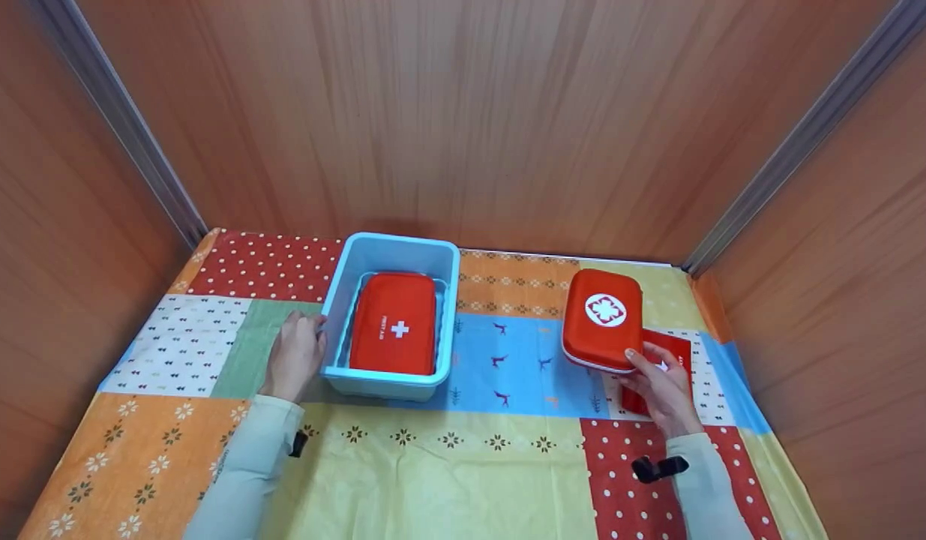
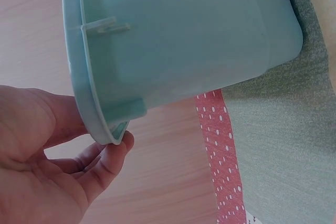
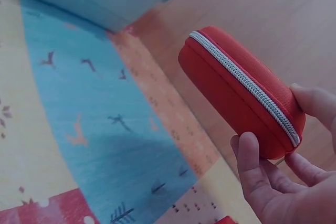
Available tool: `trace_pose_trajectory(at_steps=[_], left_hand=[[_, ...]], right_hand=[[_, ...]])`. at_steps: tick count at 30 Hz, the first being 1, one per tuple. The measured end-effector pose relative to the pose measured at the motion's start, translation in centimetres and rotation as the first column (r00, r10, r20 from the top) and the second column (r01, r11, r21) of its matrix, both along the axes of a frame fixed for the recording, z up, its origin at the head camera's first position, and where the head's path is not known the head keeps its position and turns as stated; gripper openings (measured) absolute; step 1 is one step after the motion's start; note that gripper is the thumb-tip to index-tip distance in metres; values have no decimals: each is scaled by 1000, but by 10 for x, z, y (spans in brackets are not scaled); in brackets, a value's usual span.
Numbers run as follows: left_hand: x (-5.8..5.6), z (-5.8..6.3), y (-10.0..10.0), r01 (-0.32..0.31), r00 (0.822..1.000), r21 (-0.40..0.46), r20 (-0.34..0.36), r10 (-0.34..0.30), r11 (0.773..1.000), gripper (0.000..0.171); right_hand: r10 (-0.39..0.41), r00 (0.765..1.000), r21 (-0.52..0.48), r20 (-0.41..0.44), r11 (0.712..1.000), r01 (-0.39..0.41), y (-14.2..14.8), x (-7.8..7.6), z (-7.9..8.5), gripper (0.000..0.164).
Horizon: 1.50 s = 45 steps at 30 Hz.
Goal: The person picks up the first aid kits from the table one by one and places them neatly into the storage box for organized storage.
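Observation:
At the left side of a light-blue plastic bin [image 1: 384, 388], my left hand [image 1: 294, 356] grips the rim, thumb on one side and fingertips curled on the other. The left wrist view shows this hold at a corner of the bin rim [image 2: 86, 93]. Inside the bin lies a red pouch [image 1: 414, 300] with a white cross and "FIRST AID" lettering. My right hand [image 1: 666, 397] pinches a red zipped first aid case [image 1: 605, 345] by its near right corner. Held up in the right wrist view, the case [image 3: 236, 87] shows its pale zipper, closed along the side.
Partly hidden beneath the right hand and case, a flat red item [image 1: 681, 352] with white print lies on the cloth. A patchwork tablecloth [image 1: 448, 480] covers the table. Wood-grain panels [image 1: 507, 112] stand at the back and both sides, with metal posts [image 1: 792, 142] in the corners.

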<state>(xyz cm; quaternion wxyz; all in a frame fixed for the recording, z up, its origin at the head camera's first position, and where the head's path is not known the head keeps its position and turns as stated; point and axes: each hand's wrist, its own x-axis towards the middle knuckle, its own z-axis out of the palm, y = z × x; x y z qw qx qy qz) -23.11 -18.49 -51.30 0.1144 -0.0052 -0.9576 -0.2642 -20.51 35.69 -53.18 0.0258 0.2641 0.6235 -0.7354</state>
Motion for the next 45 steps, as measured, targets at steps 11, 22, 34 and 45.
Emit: trace_pose_trajectory(at_steps=[11,22,34,45], left_hand=[[0,0,-1,-1,1000,-4,12,1,1000,27],[-1,1,-1,0,1000,12,31,0,1000,28],[-2,-1,-2,3,1000,-8,-15,-3,1000,26],[-1,-1,-1,-13,1000,-30,-3,13,999,28]], right_hand=[[-15,999,50,-44,999,17,-7,1,39,74],[-1,992,44,-128,999,7,-20,-2,70,72],[47,987,32,-155,999,-42,-43,-4,85,67],[119,979,27,-166,993,-117,-76,-15,88,57]])
